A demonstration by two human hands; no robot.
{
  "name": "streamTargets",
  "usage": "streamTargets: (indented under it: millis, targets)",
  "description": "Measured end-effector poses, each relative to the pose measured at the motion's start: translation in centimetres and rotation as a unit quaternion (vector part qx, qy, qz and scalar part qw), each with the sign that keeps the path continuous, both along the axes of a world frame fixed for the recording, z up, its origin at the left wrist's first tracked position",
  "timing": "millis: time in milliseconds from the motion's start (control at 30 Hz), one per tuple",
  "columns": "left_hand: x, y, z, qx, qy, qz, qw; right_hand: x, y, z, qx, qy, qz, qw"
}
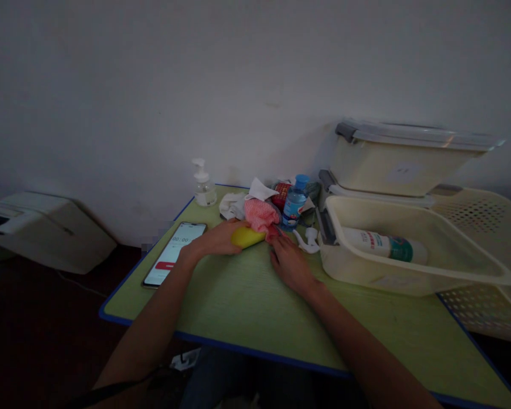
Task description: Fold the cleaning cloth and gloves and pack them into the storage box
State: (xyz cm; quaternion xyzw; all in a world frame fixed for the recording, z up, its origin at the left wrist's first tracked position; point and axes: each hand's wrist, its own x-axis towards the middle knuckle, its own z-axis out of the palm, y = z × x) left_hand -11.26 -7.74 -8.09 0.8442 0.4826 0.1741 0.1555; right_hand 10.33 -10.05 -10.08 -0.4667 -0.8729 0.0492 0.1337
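My left hand (pixel 221 237) is closed round the side of a yellow object (pixel 247 237), perhaps a sponge, lying low over the table. Opposite it, my right hand (pixel 292 264) has its fingertips gathered on the lower edge of a pink-and-white cloth (pixel 259 213). Behind the hands is a pile with white cloth or paper (pixel 232 205), a white sheet (pixel 260 189) and a red packet (pixel 282 192). A clear blue bottle (pixel 293 207) with a blue cap stands by the pile. Near my right fingers lies a white spray or pump head (pixel 309 241).
On the left, a phone (pixel 164 267) showing a timer lies on the green table (pixel 238 301), with a pump bottle (pixel 204 190) behind it. To the right, an open cream bin (pixel 409 278) holds a white bottle (pixel 383 244). A lidded box (pixel 387 165) and perforated basket (pixel 477 210) sit behind.
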Motion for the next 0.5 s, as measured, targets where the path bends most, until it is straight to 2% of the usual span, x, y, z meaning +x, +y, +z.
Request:
streamTargets:
  millis: [100, 233, 367, 500]
  targets:
    - [-0.1, -0.2, 0.8, -0.001, -0.030, 0.028, 0.999, 0.0, 0.1, 0.0, 0.004, -0.001, 0.003, 1.000]
    - [0.2, -0.3, 1.1, 0.062, -0.070, 0.090, 0.992, 0.0, 0.2, -0.2, 0.007, 0.001, 0.007, 1.000]
    - [0.8, -0.5, 0.8, 0.159, -0.119, 0.064, 0.978, 0.0, 0.2, -0.3, 0.009, 0.008, 0.009, 1.000]
    - [1.2, -1.0, 0.9, 0.221, -0.168, 0.043, 0.960, 0.1, 0.1, -0.3, 0.005, 0.014, 0.006, 1.000]
